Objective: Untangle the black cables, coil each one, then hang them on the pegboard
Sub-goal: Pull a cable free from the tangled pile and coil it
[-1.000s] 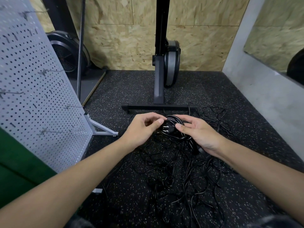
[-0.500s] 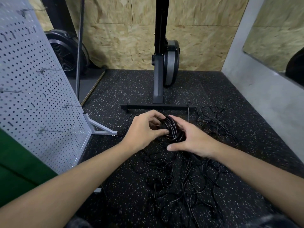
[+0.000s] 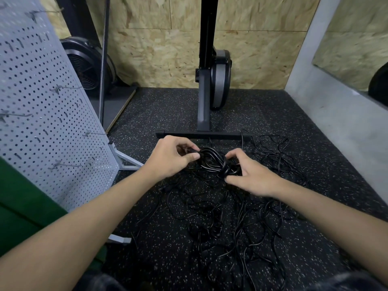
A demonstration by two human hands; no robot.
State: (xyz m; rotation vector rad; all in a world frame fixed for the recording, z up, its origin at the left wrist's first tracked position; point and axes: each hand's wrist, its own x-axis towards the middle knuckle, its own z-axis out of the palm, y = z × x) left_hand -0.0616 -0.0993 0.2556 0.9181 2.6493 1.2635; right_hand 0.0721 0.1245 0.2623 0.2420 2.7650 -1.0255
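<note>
So the coiled black cable [image 3: 213, 162] sits between both hands, over the far end of the mess and just in front of the black base bar [image 3: 201, 135] of the exercise machine. The left hand [image 3: 168, 159] has its thumb and fingers curled in, pinching a bit of cable at the coil's left edge. The right hand [image 3: 253, 178] is curled round the coil's right side, thumb tucked underneath. The rest of the cables [image 3: 231, 223] sprawl in a loose tangle over the speckled rubber floor [image 3: 168, 110], reaching right toward the grey wall [image 3: 336, 127] but not touching it. The pegboard [image 3: 48, 114] stands on the left with wire hooks [image 3: 67, 165] sticking out, its grey foot [image 3: 126, 155] near the left wrist. Open floor shows between that foot and the tangle, and behind the base bar up to the chipboard wall [image 3: 157, 55].
</note>
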